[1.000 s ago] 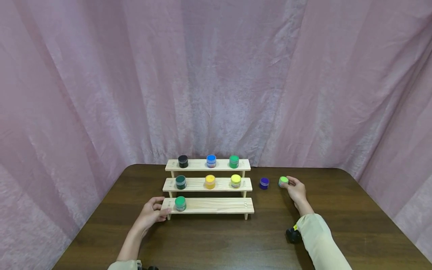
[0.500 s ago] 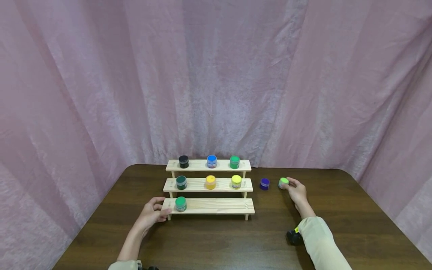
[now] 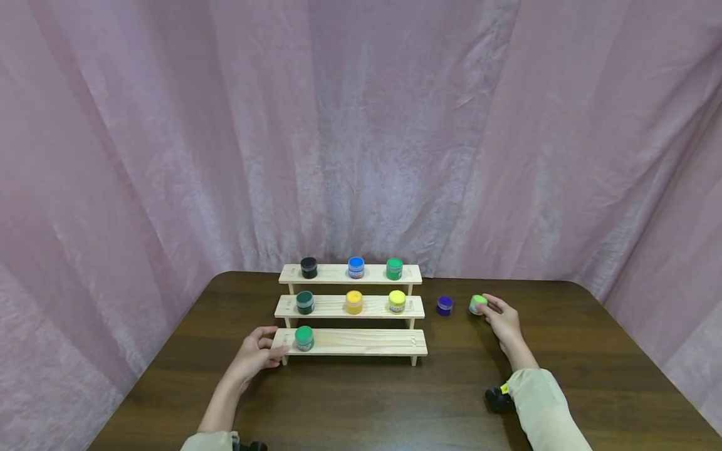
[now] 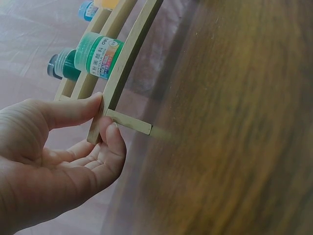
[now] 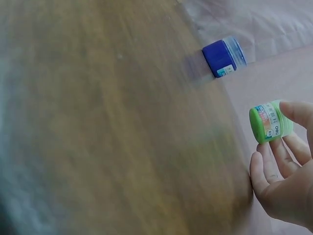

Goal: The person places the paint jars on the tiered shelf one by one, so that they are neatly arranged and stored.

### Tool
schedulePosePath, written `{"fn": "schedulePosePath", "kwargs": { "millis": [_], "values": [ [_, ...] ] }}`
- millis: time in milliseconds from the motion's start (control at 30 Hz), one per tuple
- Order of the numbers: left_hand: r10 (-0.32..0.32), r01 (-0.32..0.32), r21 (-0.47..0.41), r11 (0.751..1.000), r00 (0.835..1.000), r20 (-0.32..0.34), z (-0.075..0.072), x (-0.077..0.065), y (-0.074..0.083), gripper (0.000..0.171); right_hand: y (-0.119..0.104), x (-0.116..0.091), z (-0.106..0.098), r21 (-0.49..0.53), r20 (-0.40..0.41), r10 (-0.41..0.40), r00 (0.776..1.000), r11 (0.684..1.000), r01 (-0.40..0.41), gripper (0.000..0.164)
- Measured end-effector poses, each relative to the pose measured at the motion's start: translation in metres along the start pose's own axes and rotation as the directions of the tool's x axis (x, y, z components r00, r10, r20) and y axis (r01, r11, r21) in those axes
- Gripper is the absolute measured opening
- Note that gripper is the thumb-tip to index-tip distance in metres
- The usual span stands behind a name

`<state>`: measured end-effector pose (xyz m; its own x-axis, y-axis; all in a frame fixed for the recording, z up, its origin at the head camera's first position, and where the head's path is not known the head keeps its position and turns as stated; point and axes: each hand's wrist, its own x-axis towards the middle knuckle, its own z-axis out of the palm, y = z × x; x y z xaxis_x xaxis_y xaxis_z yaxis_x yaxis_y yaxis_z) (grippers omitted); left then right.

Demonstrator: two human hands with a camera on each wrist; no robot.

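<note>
In the head view, my left hand (image 3: 251, 358) pinches the left end of the lowest tier of a wooden three-tier display stand (image 3: 366, 342). Thumb and fingers meet around the board's corner in the left wrist view, close to a green paint jar (image 4: 100, 56). Out to the right of the stand, my right hand (image 3: 504, 322) grips a light green paint jar (image 3: 477, 303) between thumb and fingers. In the right wrist view, a gap shows between this jar's base and the wooden table. A dark blue paint jar (image 5: 224, 57) stands on the table, left of the held one.
Black (image 3: 308, 268), blue (image 3: 356, 268) and green (image 3: 394, 269) jars line the top tier. The middle tier bears dark green (image 3: 305, 303), orange-yellow (image 3: 354, 302) and yellow (image 3: 397, 302) jars. A pink curtain (image 3: 361, 138) hangs behind the brown table (image 3: 361, 401).
My right hand and the light green jar have shifted slightly to the right. My left hand keeps its hold on the stand. The head view has moved a little.
</note>
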<state>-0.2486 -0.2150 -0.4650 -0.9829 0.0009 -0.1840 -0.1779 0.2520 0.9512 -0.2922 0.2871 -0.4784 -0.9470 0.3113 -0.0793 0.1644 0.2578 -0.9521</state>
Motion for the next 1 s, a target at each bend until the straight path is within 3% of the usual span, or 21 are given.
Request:
{"fn": "schedulePosePath", "kwargs": {
  "millis": [367, 667, 1000],
  "values": [
    [-0.008, 0.008, 0.004, 1.000, 1.000, -0.003, 0.000, 0.000, 0.000, 0.060, -0.010, -0.006, 0.004, 0.052, 0.023, -0.009, 1.000, 0.999, 0.008, 0.060],
    [-0.012, 0.012, 0.004, 1.000, 1.000, -0.007, 0.001, -0.001, 0.002, 0.060, -0.028, -0.016, 0.006, 0.262, 0.060, 0.001, 0.998, 0.965, -0.017, 0.062],
    [-0.012, 0.012, 0.000, 1.000, 1.000, 0.000, 0.001, -0.001, 0.002, 0.059, -0.044, -0.028, 0.012, 0.218, 0.071, -0.068, 0.995, 0.975, 0.051, 0.058]
  ]
}}
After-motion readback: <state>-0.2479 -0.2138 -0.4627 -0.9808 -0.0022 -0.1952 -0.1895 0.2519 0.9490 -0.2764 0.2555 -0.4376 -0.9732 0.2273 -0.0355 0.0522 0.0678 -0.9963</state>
